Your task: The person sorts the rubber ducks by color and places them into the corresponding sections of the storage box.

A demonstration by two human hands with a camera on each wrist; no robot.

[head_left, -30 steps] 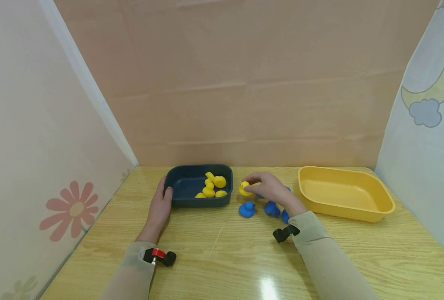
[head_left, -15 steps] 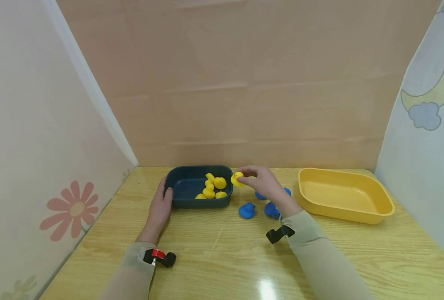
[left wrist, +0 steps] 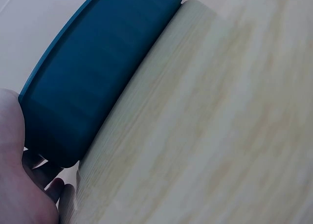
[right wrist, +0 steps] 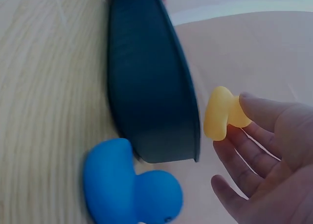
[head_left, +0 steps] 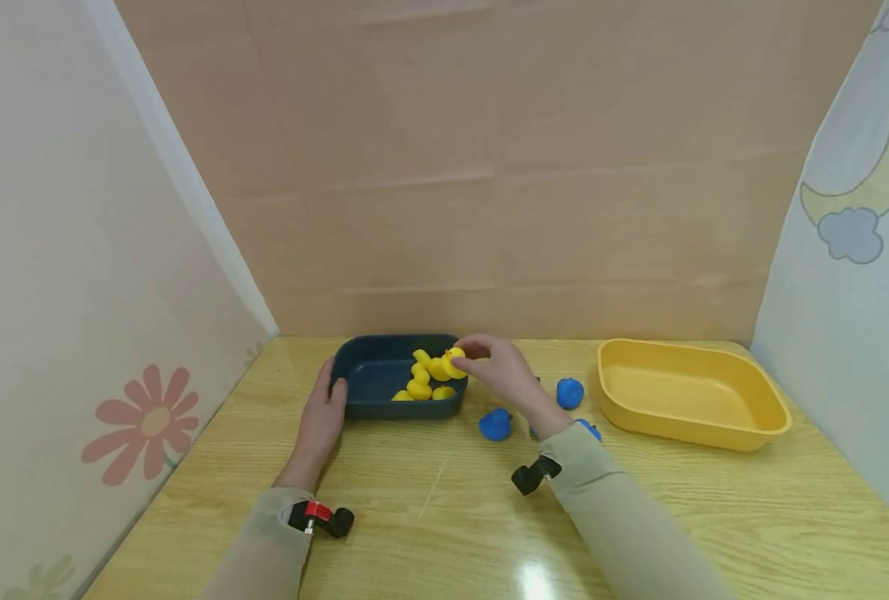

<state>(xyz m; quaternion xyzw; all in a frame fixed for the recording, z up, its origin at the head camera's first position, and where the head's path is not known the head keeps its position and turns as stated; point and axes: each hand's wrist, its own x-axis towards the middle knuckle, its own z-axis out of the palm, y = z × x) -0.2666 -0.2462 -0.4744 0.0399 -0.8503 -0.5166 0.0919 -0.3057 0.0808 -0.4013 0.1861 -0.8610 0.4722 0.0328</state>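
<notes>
A yellow rubber duck [head_left: 454, 365] is pinched between the thumb and fingers of my right hand [head_left: 498, 372], over the right end of a dark blue tray [head_left: 402, 411]. In the right wrist view the duck [right wrist: 218, 114] appears above the rim's level, beside the tray wall [right wrist: 149, 82]. Several yellow ducks [head_left: 418, 388] lie inside the tray, in its right half. My left hand [head_left: 320, 421] grips the tray's left end, thumb at the front corner. The left wrist view shows that hand [left wrist: 22, 170] against the tray's end, fingers partly hidden.
Several blue rubber ducks sit on the wooden table [head_left: 429, 533], one blue duck [head_left: 496, 424] near the tray's front right corner and another blue duck [head_left: 570, 392] farther right; my right forearm partly covers some. A yellow tray [head_left: 691, 425] stands at the right. A covered wall rises behind.
My right hand has lifted the yellow duck from beside the blue ducks and carried it left, over the dark blue tray's right end. My left hand has stayed on the tray.
</notes>
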